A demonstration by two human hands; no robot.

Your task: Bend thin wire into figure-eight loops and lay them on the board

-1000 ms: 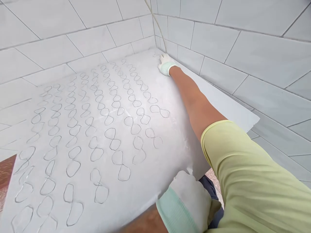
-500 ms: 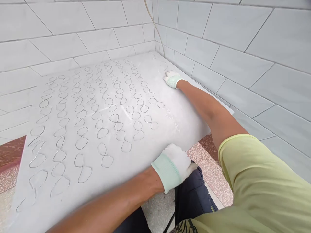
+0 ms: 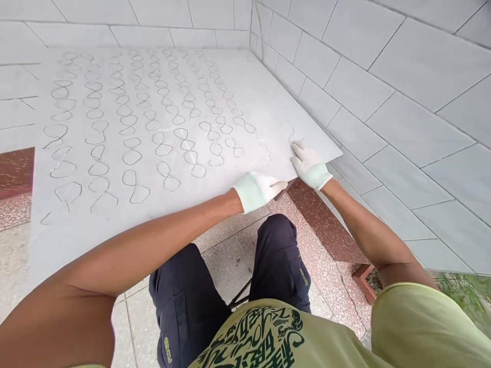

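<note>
Sheet (image 3: 264, 97): loops (image 3: 132, 150) toward ten o'clock.
Left hand (image 3: 261, 190): sheet's edge, four o'clock (finger state unclear).
Right hand (image 3: 308, 164): three o'clock, fingers slightly spread.

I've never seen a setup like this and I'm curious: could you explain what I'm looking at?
There's no machine here: the hands belong to a person wearing pale gloves with mint-green cuffs. The camera sits on that person's head, looking forward and down, so you see the wearer's arms and dark trousers below.

In front lies a large white sheet, set in a corner of tiled walls. Rows of dark figure-eight loops cover much of it; whether drawn or laid on, I can't tell.

The left hand is at the sheet's near edge. The right hand is beside a fainter curved line. I can't make out whether either holds anything.
</note>
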